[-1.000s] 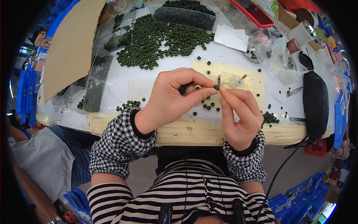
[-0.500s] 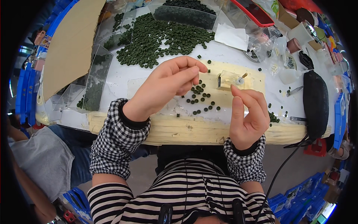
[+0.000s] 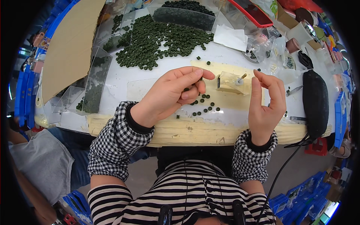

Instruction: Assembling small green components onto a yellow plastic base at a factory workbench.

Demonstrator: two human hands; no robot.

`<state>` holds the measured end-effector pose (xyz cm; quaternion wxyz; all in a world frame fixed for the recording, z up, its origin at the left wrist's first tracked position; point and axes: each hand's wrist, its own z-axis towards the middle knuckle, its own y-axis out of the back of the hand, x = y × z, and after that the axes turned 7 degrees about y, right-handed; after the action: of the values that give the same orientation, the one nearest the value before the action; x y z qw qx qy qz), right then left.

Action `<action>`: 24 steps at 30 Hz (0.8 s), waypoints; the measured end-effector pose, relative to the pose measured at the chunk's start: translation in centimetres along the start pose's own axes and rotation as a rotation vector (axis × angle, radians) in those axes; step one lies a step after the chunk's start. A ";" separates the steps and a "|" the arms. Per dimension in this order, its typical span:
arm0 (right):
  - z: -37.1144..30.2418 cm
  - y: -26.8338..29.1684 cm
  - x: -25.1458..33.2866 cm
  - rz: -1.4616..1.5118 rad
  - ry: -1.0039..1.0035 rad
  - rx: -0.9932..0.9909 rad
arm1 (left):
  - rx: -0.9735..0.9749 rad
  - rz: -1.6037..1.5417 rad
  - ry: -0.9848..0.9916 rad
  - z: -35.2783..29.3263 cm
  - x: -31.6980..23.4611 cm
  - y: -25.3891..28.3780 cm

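Note:
My left hand [image 3: 170, 95] hovers over the near middle of the table, its thumb pressed against curled fingers. A small dark green disc [image 3: 201, 79] shows just under the thumb tip. My right hand [image 3: 268, 101] is raised to the right of a cream-coloured block [image 3: 228, 79], thumb and index tips close together; whatever they pinch, if anything, is too small to see. On the block stands a small whitish piece [image 3: 239, 81] with a brown stick [image 3: 243, 76]. Several loose green discs [image 3: 205, 110] lie below the block, partly hidden by my left hand.
A large heap of green discs [image 3: 144, 43] spreads across the far left, beside clear plastic bins [image 3: 98, 80] and a cardboard sheet [image 3: 69, 48]. White paper [image 3: 230, 37], a red-edged phone [image 3: 255, 15], plastic bags and a black pouch [image 3: 315, 101] sit right. Another person [image 3: 45, 161] is at left.
My right hand has moved right and slightly up, away from the block. My left hand has shifted a little right and down, its fingers curling further in.

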<state>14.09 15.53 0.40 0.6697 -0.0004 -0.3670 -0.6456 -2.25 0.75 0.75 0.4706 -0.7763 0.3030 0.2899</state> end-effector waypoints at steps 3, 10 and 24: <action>0.1 -0.1 -0.3 -0.050 0.009 0.086 | 0.037 0.000 -0.031 0.1 0.1 -0.2; 0.2 -0.7 -0.5 -0.032 0.024 0.150 | -0.004 -0.006 -0.017 0.0 0.3 -0.3; -0.6 0.1 1.6 0.585 -0.133 -0.140 | 0.106 -0.013 0.008 0.2 0.6 0.1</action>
<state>14.32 13.87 0.84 0.7999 -0.1943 -0.3492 -0.4477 -1.99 0.80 0.16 0.5116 -0.7534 0.3149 0.2673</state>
